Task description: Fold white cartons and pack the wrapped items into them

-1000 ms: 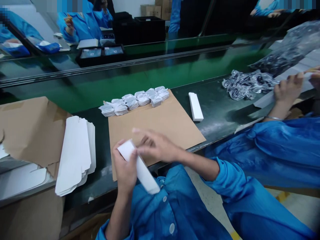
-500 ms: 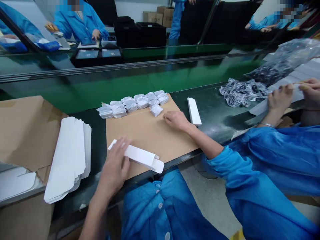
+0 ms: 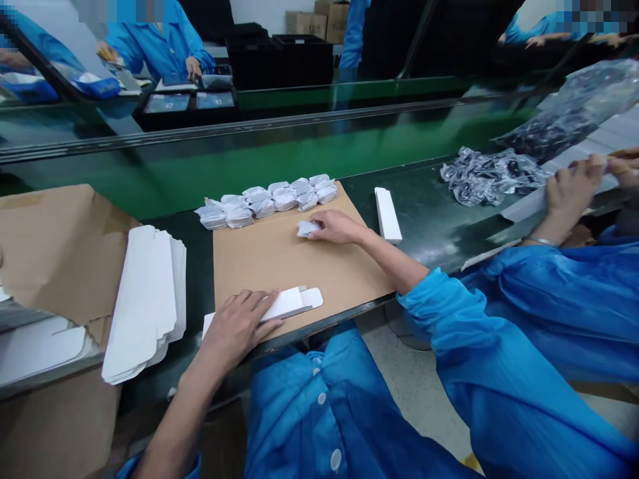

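On the cardboard sheet (image 3: 279,266) | left hand (image 3: 239,326) flat, fingers spread, pinning carton (image 3: 292,303), open flap pointing right | right hand (image 3: 339,227) pinches packet (image 3: 307,228) beyond that flap

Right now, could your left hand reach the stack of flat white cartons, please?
Probably yes: the left hand rests on the open box, and nothing lies between it and the stack.
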A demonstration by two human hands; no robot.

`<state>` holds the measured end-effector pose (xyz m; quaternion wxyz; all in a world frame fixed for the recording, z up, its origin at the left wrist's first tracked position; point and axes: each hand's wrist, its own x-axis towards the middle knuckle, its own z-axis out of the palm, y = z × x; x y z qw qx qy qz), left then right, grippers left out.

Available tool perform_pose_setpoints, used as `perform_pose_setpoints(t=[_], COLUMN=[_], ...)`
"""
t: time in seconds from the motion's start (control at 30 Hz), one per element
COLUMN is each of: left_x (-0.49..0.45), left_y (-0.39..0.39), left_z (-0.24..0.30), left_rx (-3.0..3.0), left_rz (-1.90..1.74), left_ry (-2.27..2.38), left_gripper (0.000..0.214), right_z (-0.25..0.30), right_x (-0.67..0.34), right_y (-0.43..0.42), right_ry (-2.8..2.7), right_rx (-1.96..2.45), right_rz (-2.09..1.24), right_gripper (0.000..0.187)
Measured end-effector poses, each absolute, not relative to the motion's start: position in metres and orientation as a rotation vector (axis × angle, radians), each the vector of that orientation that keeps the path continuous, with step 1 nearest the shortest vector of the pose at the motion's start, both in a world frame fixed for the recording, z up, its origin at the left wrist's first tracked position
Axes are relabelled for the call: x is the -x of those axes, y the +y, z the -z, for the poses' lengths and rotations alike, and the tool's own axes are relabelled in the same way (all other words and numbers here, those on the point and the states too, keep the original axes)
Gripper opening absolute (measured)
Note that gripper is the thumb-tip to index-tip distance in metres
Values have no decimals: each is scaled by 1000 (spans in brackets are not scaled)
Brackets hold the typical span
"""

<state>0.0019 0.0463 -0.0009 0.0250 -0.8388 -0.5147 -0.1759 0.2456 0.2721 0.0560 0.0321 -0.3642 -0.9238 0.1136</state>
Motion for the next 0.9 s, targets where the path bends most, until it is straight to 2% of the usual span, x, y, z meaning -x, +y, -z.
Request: perform_pose_setpoints(t=[0.1, 0.27, 0.4, 0.53, 0.63, 0.73, 0.9], left_x=[-1, -1, -3, -7, -12, -15, -19], left_y=[46, 44, 40, 36, 33, 28, 19], left_z=[4, 4, 3, 2, 1, 0, -2], left_rx=[2453, 2196, 2100, 1997, 1940, 1907, 2035], left_rz=[697, 762, 812, 861, 901, 934, 900], left_ry=[-1559, -1599, -1667, -1711, -1674, -1678, -1630], left_gripper=[47, 52, 53, 53, 59, 60, 58], right_z=[-57, -42, -33, -47, -63, -73, -91], right_x=[-253, -256, -253, -247, -244, -245, -251], right_y=[263, 243, 231, 207, 169, 137, 139], right_ry=[-2779, -2618, -2608, -2476, -2337, -2440, -2660], right_rx=[1237, 1391, 1343, 1358, 1093, 739, 466], right_rz=[-328, -137, -163, -224, -284, -394, -865], right_gripper=[34, 40, 43, 41, 43, 36, 37])
